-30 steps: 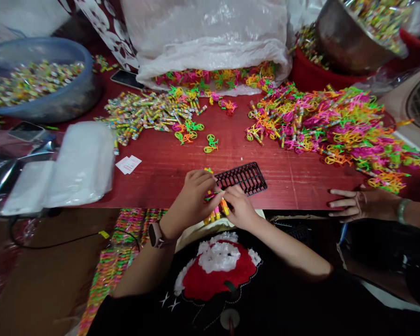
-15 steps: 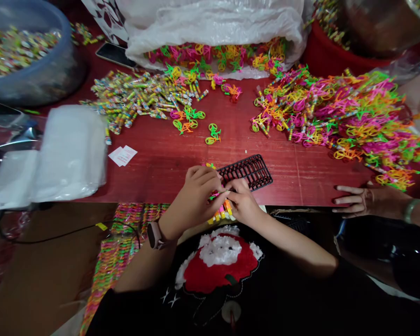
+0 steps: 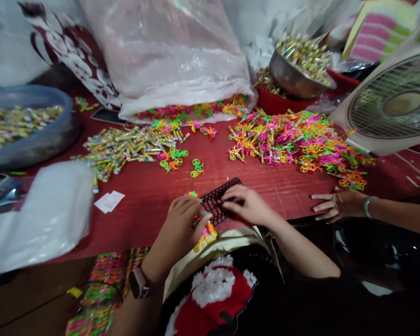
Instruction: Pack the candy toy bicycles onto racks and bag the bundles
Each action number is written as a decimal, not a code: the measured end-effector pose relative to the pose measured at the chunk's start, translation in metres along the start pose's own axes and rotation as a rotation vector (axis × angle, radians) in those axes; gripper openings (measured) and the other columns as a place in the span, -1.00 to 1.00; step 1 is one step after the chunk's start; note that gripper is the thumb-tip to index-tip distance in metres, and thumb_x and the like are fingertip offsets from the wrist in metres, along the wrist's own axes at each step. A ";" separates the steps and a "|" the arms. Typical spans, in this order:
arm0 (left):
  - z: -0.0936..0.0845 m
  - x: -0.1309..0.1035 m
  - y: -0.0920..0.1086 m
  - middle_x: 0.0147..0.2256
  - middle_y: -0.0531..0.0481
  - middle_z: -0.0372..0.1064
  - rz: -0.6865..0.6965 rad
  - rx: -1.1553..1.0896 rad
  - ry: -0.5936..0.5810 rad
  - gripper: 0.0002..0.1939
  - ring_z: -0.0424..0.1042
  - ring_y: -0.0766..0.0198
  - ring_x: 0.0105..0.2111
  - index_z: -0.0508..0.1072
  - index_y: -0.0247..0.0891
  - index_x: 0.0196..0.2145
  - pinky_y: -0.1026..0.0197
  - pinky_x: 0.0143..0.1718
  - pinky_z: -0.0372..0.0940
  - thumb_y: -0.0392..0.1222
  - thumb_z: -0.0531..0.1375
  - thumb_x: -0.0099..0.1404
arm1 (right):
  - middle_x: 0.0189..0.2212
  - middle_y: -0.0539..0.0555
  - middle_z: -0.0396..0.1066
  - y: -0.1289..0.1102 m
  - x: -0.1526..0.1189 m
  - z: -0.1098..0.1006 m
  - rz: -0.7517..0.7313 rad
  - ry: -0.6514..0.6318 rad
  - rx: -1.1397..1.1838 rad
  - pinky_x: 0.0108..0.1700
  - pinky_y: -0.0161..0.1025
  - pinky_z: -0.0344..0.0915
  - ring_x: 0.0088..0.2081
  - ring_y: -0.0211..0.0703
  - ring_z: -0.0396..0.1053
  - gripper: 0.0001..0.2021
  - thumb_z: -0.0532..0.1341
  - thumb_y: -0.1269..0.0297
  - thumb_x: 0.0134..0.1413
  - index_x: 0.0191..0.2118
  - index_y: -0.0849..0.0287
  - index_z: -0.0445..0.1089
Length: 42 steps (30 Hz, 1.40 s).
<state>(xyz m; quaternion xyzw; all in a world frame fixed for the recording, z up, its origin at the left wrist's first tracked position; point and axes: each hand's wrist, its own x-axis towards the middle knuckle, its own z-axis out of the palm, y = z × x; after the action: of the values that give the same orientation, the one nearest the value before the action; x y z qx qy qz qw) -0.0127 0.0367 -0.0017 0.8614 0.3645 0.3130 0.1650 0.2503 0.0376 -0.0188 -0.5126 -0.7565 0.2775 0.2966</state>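
A black plastic rack (image 3: 215, 210) with rows of slots lies slanted near the table's front edge. My left hand (image 3: 184, 219), a watch on its wrist, is closed over the left end of the rack. Colourful plastic pieces with yellow ends (image 3: 206, 237) poke out below that hand, and a few more show above it. My fingers partly hide them. Over the rack's right half is my right hand (image 3: 248, 203), its thumb and forefinger apart and nothing visible between them.
Candy sticks (image 3: 126, 147) lie heaped at left, bright plastic toys (image 3: 290, 140) at right. A white sack (image 3: 182, 70) stands behind. Clear bags (image 3: 63, 205) and a blue tub (image 3: 28, 151) are left. A fan (image 3: 395, 102) and another person's hand (image 3: 343, 205) are at right.
The view has tilted up, bringing the fan and bowl into sight. My right hand has parted from my left and moved right over the rack. My left hand stays at the rack's left end.
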 end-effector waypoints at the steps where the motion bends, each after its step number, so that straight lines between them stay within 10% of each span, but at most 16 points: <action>1: 0.001 0.000 -0.003 -0.19 -0.08 0.53 -0.003 -0.003 0.013 -0.90 0.47 0.04 -0.04 0.39 -0.17 -0.28 -0.08 0.06 0.28 -0.22 0.24 0.42 | -0.13 0.15 0.55 0.010 0.008 -0.020 0.094 0.146 -0.121 0.05 -0.09 0.37 -0.07 -0.04 0.49 -0.87 0.28 0.29 0.33 -0.11 0.15 0.58; 4: 0.004 0.002 -0.008 -0.25 -0.06 0.53 -0.003 -0.013 0.019 -0.86 0.49 0.00 -0.07 0.42 -0.16 -0.33 -0.09 0.01 0.29 -0.16 0.23 0.43 | -0.09 0.39 0.54 0.047 0.036 -0.071 0.522 0.456 -0.566 0.08 -0.03 0.33 -0.02 0.14 0.48 -0.71 0.28 0.20 0.34 0.01 0.34 0.48; 8: 0.004 0.005 -0.007 -0.34 -0.05 0.51 -0.019 -0.007 -0.024 -0.78 0.50 -0.04 -0.11 0.45 -0.16 -0.38 -0.09 -0.06 0.28 -0.09 0.21 0.44 | 0.00 0.53 0.51 0.079 0.057 -0.094 0.735 0.388 -0.706 0.02 -0.12 0.33 0.02 0.17 0.50 -0.60 0.25 0.30 0.35 0.17 0.47 0.35; 24: -0.009 0.011 0.003 0.05 -0.12 0.44 0.030 0.039 -0.005 -0.85 0.44 0.04 0.15 0.51 -0.12 -0.05 -0.12 0.24 0.34 -0.10 0.26 0.46 | -0.55 -0.03 0.39 0.064 -0.054 -0.037 0.478 0.568 0.132 -0.40 -0.27 0.18 -0.49 -0.21 0.26 -0.76 0.39 0.13 0.01 -0.27 0.20 0.55; 29: 0.009 0.014 0.002 0.32 -0.31 0.23 -0.041 0.238 0.066 -0.50 0.10 -0.15 0.43 0.23 -0.19 0.34 -0.42 0.43 -0.02 -0.04 0.14 0.53 | -0.38 0.03 0.53 0.043 -0.044 -0.019 0.323 0.524 0.526 -0.25 -0.25 0.35 -0.36 -0.18 0.41 -0.71 0.46 0.11 -0.07 -0.29 0.15 0.47; 35: 0.016 0.013 -0.005 0.28 -0.36 0.29 -0.088 0.259 -0.054 -0.46 0.25 -0.09 0.33 0.12 -0.32 0.41 -0.27 0.38 0.12 -0.09 -0.01 0.59 | -0.18 0.11 0.62 0.005 0.001 0.016 0.175 0.263 0.570 -0.02 -0.14 0.42 -0.16 -0.07 0.54 -0.76 0.37 0.10 0.18 -0.14 0.15 0.60; 42: 0.014 0.017 -0.003 0.25 -0.38 0.31 -0.144 0.223 -0.052 -0.38 0.31 -0.11 0.27 -0.03 -0.32 0.48 -0.26 0.29 0.22 -0.20 0.00 0.55 | -0.19 0.11 0.59 0.000 0.044 0.066 -0.024 0.053 0.387 0.04 -0.19 0.37 -0.09 -0.07 0.51 -0.79 0.24 0.53 0.19 -0.19 0.16 0.60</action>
<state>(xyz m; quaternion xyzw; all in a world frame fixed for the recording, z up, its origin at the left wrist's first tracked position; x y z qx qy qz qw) 0.0035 0.0506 -0.0064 0.8537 0.4535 0.2357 0.0996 0.1886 0.0708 -0.0560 -0.4442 -0.6868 0.4008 0.4127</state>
